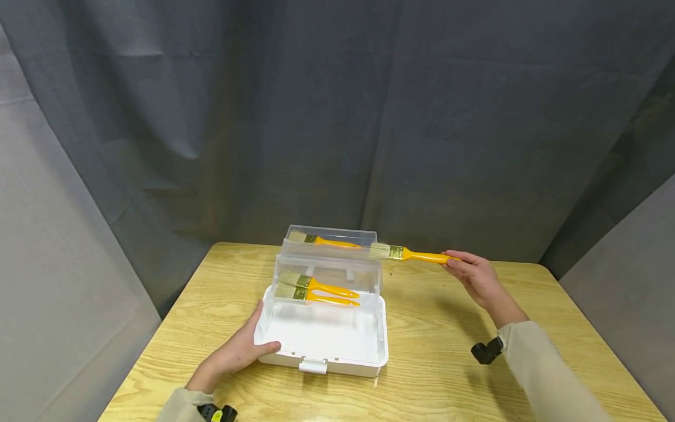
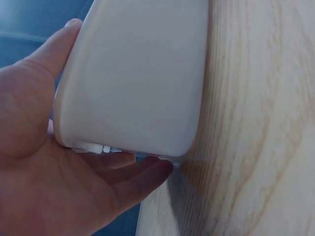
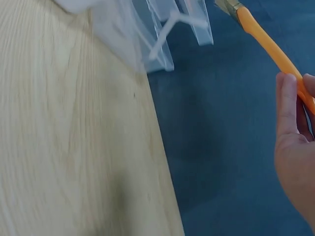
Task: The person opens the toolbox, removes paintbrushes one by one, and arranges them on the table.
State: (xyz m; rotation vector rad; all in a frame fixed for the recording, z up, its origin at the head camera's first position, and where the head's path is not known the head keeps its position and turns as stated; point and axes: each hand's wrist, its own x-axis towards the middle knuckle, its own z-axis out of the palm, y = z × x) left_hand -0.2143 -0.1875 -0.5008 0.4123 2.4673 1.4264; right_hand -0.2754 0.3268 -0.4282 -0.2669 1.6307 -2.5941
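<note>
Head view shows a white storage box [image 1: 323,337] standing open on the wooden tabletop [image 1: 437,351], its clear fold-out trays [image 1: 327,266] raised at the 12 o'clock side. The left hand [image 1: 237,351] rests against the box's front left corner at about 8 o'clock, fingers fairly straight along the side wall and thumb lying on the front rim. Left wrist view confirms this: the palm and fingers [image 2: 142,172] press flat against the white wall of the box, not curled round it.

The right hand [image 1: 477,278] is at about 3 o'clock from the box, raised above the tabletop, pinching the end of the orange handle of a paintbrush [image 1: 408,254]. The brush lies level in the air, bristles pointing towards the upper tray and just beside its right end. Right wrist view shows the fingers [image 3: 288,113] wrapped on the orange handle, with the clear trays beyond it.

Three more brushes lie in the trays: one [image 1: 321,240] in the upper tray, two [image 1: 316,290] side by side in the lower one, bristles towards 9 o'clock.

A grey curtain [image 1: 337,117] hangs behind the tabletop.
</note>
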